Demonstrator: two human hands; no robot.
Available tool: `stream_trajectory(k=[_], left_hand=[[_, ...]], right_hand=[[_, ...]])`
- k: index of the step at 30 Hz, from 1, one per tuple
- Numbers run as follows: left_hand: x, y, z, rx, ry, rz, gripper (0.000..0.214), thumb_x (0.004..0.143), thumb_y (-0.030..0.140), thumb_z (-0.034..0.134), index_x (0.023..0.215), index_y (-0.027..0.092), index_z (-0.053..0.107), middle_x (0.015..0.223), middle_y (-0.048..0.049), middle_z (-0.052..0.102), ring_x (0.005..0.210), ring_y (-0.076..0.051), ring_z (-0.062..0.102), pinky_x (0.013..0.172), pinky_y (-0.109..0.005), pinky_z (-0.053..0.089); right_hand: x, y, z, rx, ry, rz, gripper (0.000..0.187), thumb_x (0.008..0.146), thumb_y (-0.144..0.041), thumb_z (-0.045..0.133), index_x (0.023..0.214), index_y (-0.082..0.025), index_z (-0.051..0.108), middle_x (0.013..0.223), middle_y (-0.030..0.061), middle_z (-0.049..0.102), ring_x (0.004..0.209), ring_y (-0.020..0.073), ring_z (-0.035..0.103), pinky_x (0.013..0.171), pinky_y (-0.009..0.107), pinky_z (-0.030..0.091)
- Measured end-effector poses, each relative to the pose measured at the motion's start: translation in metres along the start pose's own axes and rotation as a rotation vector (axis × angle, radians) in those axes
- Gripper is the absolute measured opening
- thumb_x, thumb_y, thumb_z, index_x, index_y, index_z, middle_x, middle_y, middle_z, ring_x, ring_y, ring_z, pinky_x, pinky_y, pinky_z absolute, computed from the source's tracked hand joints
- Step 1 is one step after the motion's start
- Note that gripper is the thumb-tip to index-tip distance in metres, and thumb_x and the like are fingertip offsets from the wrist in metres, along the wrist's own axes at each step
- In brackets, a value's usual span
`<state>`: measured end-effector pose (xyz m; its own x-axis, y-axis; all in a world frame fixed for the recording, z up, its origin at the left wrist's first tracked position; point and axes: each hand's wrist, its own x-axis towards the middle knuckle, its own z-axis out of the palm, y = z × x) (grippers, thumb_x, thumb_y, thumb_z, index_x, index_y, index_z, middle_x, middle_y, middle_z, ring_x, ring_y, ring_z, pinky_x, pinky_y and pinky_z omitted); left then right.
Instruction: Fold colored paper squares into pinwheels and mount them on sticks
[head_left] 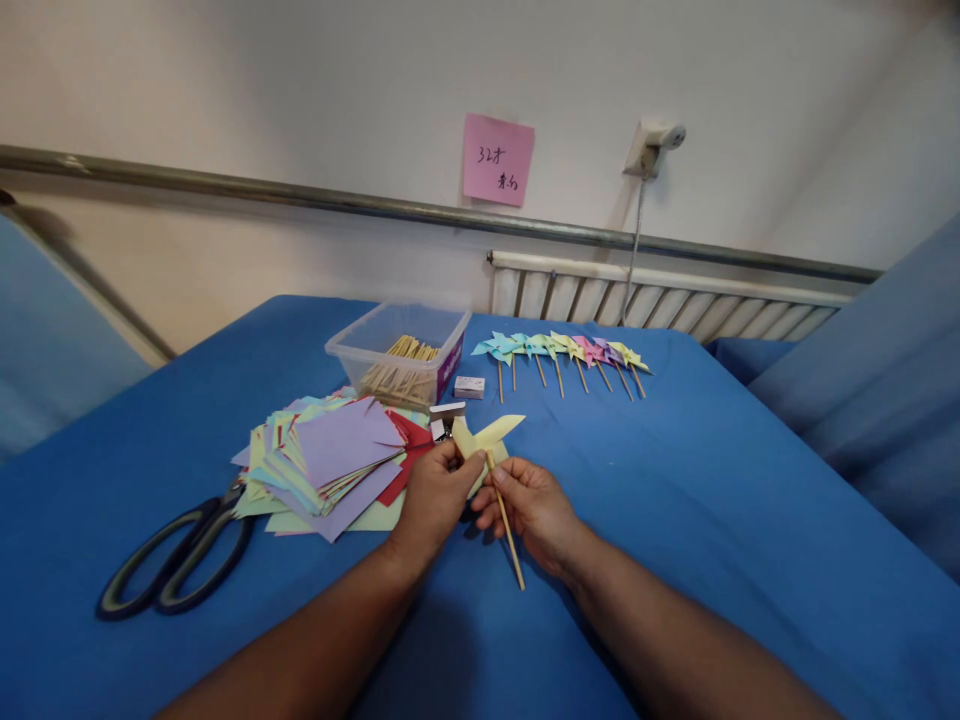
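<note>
A pale yellow paper pinwheel is between my two hands, with a thin wooden stick slanting down from its middle. My left hand is closed on the paper, its thumb pressed near the top of the stick. With thumb and fingers my right hand pinches the stick just below the paper. Whether a pin joins paper and stick is hidden. Just beyond my left hand lies a small open box, with dark bits in it too small to name. Left of that hand is a pile of coloured paper squares.
A clear plastic tub holds wooden sticks. Beside it sits a small white box. Several finished pinwheels lie in a row at the back right. Large scissors rest at the left on the blue cloth.
</note>
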<state>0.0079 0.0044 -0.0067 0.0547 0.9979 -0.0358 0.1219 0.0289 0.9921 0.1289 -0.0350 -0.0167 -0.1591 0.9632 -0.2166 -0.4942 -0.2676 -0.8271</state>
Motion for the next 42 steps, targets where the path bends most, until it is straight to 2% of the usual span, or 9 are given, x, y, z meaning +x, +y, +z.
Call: stream_trajectory(k=[16,42], left_hand=[[-0.0003,0.0017,-0.0002,0.051,0.000,0.013,0.026,0.072,0.040,0.065,0.072,0.014,0.063,0.063,-0.0023,0.064,0.054,-0.014,0.056,0.049,-0.024,0.042],[0.0013,-0.0017,-0.0005,0.090,-0.001,0.011,0.024,0.072,0.038,0.064,0.067,0.015,0.062,0.060,-0.0021,0.062,0.052,-0.013,0.054,0.046,-0.023,0.038]], right_hand=[[0.0010,0.0013,0.0002,-0.024,0.022,-0.001,0.045,0.065,-0.053,0.075,0.075,-0.015,0.053,0.063,0.0023,0.069,0.046,0.0106,0.063,0.039,0.016,0.042],[0.0013,0.0032,0.0001,-0.050,0.030,-0.035,0.043,0.067,-0.053,0.073,0.075,-0.016,0.053,0.062,0.0013,0.068,0.045,0.0113,0.062,0.038,0.017,0.041]])
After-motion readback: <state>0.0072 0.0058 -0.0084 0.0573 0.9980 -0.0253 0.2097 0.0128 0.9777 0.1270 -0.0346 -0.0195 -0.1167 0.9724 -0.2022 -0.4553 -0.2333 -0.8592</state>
